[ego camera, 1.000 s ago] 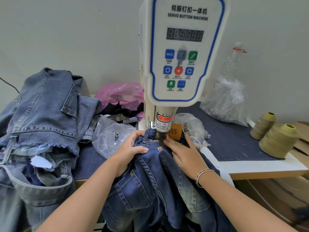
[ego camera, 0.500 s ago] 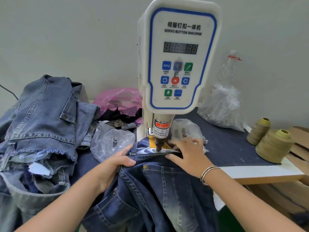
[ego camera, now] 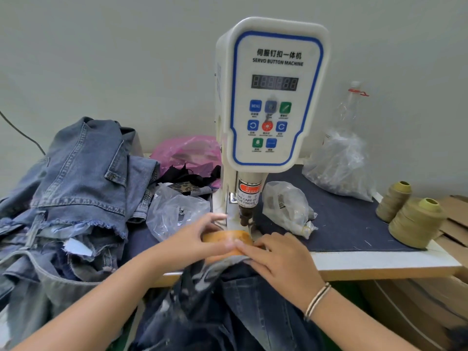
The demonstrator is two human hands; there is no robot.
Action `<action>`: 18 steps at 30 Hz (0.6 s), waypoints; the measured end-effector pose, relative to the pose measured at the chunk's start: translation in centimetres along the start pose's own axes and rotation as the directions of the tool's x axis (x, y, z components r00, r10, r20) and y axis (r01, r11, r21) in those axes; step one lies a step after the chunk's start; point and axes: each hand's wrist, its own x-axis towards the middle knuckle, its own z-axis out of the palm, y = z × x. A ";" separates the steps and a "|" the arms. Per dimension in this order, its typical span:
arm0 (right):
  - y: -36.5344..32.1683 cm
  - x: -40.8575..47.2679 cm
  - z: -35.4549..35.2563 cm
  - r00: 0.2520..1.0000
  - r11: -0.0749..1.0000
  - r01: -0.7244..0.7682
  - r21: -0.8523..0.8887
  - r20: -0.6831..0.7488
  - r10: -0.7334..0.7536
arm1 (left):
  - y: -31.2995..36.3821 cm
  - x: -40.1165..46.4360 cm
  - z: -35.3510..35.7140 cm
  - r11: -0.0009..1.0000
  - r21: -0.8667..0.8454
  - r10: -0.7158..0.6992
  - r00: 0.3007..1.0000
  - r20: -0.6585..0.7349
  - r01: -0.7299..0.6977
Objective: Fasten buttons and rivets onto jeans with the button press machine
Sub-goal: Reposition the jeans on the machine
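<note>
From my head camera, both my hands meet at the foot of the button press machine (ego camera: 272,97), a cream plastic column with a blue-outlined panel of small square keys. My left hand (ego camera: 195,240) curls its fingers round the tan leather patch (ego camera: 225,236) on the waistband of the dark jeans (ego camera: 228,307), thumb stretched toward the machine's base. My right hand (ego camera: 281,259) lies on top with fingers nearly straight and close together, pressing the waistband flat (the fingertips are blurred). The patch sits just before the metal punch (ego camera: 245,216), under its red warning label. The jeans are heavy, creased denim, hanging off the table edge toward me.

The table (ego camera: 379,262) is white-edged board topped with a dark blue cloth. To my left lies a heap of paler, frayed denim (ego camera: 81,178); crinkled clear plastic bags (ego camera: 339,165) and a pink one sit behind, and two olive thread cones (ego camera: 415,221) at the right. A plain grey-white wall backs it all.
</note>
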 end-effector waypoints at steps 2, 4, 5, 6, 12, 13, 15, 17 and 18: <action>-1.2 -0.1 0.5 1.000 0.991 -0.021 0.133 0.008 0.020 | 0.2 0.2 1.1 0.994 0.109 0.026 1.000 0.012 -0.027; -1.5 0.0 0.6 0.980 0.929 -0.157 0.335 0.167 0.106 | -0.2 0.4 1.1 0.987 0.152 0.053 0.996 -0.070 -0.042; -1.1 0.0 0.6 0.959 0.885 -0.221 0.411 0.258 0.120 | -0.6 0.5 0.6 0.981 0.188 0.064 0.990 -0.122 -0.041; -0.2 0.0 0.5 0.945 0.843 -0.274 0.463 0.295 0.145 | -1.1 0.6 -0.1 0.968 0.247 0.075 0.982 -0.174 -0.030; 8.5 2.8 0.6 0.623 0.534 -0.773 0.342 0.247 0.742 | -3.6 2.2 0.6 0.918 0.329 -0.031 0.867 -0.498 0.221; 9.7 3.4 1.2 0.592 0.552 -0.806 0.216 0.309 0.744 | -3.6 2.6 1.6 0.917 0.320 -0.036 0.847 -0.531 0.240; 11.3 4.7 2.3 0.547 0.613 -0.790 -0.021 0.426 0.720 | -3.8 3.2 3.3 0.912 0.333 -0.006 0.818 -0.575 0.240; 12.0 5.9 3.5 0.524 0.679 -0.712 -0.178 0.509 0.683 | -4.3 3.3 4.0 0.894 0.396 0.071 0.809 -0.584 0.207; 12.2 6.2 4.1 0.518 0.697 -0.677 -0.235 0.521 0.678 | -4.6 3.3 4.1 0.885 0.421 0.097 0.807 -0.583 0.198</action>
